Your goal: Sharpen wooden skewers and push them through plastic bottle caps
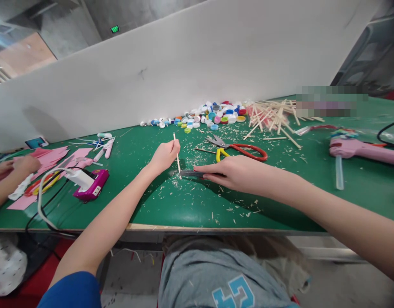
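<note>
Nearest, grey cloth [199,273] with blue-and-white lettering covers the person's lap, and a blue sleeve [71,291] shows at the left upper arm. The front edge of the green table [171,209] runs just beyond, its bare wooden lip showing in part. Pale shavings [229,209] lie scattered across the surface.

Over them, the right hand [227,171] is closed around a dark-bladed knife [192,173], its index finger stretched forward along the tool. The left hand [165,154] pinches a thin wooden stick [178,164] by its upper part, so that it slants down to the table between the two hands. The knife's tip is at the stick's lower end; whether it cuts into the wood is too small to tell.

To the left sits a purple power block [92,190] with a white plug [79,177] in it. Farther left, a co-worker's hand [26,165] is over pink sheets [52,158]; its grip cannot be made out. To the right lies a pink glue gun [354,147].

Just past the right hand rest scissors [227,146] with red and yellow handles. Behind them, bottle caps [212,114] of many colours and a loose heap of sticks [275,115] lie side by side along a white partition [171,64]. Above it glows a green exit sign [114,28].
</note>
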Action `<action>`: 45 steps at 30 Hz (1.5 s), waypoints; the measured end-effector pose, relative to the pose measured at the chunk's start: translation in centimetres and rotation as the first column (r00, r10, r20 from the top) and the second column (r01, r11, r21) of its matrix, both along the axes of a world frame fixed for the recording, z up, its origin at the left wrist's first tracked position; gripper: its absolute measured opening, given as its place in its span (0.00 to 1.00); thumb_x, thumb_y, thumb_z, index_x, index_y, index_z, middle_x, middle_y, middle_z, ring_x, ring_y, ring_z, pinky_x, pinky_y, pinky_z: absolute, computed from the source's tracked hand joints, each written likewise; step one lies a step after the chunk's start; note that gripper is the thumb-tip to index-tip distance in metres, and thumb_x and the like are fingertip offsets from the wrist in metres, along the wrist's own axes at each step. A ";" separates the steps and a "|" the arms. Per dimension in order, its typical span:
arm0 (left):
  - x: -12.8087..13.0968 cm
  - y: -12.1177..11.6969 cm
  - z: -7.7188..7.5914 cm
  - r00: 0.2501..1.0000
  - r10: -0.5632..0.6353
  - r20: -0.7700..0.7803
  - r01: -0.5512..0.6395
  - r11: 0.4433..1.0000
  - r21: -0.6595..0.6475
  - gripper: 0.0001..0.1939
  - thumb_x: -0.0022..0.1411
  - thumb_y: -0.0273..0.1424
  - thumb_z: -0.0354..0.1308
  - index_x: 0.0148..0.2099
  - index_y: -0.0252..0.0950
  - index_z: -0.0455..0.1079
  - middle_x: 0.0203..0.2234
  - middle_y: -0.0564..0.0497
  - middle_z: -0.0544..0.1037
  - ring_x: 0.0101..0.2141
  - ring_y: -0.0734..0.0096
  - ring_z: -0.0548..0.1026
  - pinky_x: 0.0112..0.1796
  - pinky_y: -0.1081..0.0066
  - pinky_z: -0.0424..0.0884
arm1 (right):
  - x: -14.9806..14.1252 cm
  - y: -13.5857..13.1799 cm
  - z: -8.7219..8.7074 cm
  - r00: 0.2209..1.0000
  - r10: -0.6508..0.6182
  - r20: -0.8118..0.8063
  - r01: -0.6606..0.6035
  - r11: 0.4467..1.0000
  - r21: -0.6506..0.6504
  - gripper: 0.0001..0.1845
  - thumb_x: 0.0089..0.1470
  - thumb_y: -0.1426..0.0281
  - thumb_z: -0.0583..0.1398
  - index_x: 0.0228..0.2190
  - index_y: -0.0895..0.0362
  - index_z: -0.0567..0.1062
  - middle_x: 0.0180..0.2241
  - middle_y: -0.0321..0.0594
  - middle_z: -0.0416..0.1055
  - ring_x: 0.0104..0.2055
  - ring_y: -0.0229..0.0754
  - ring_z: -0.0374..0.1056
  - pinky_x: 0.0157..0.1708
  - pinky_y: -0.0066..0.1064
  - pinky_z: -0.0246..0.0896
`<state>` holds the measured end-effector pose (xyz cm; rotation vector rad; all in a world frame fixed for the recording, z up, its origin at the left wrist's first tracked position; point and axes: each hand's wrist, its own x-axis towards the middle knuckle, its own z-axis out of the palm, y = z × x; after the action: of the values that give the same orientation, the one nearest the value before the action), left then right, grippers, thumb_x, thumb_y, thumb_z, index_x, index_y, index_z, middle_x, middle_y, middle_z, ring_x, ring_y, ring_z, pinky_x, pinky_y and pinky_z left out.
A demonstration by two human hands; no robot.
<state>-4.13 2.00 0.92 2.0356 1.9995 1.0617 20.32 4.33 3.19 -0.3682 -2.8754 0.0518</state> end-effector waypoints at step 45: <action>0.0 0.0 0.1 1.000 -0.016 -0.012 0.016 1.000 0.002 0.23 0.68 0.39 0.36 0.22 0.36 0.56 0.12 0.56 0.62 0.16 0.79 0.59 0.23 0.73 0.54 | 0.0 -0.3 -1.0 1.000 -0.004 -0.002 0.004 0.974 0.225 0.20 0.64 0.65 0.49 0.55 0.44 0.68 0.22 0.33 0.70 0.20 0.33 0.57 0.20 0.28 0.38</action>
<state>-4.14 1.98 1.00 2.0601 1.9857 1.0514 20.32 4.06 2.23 -0.3288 -2.8384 -0.2721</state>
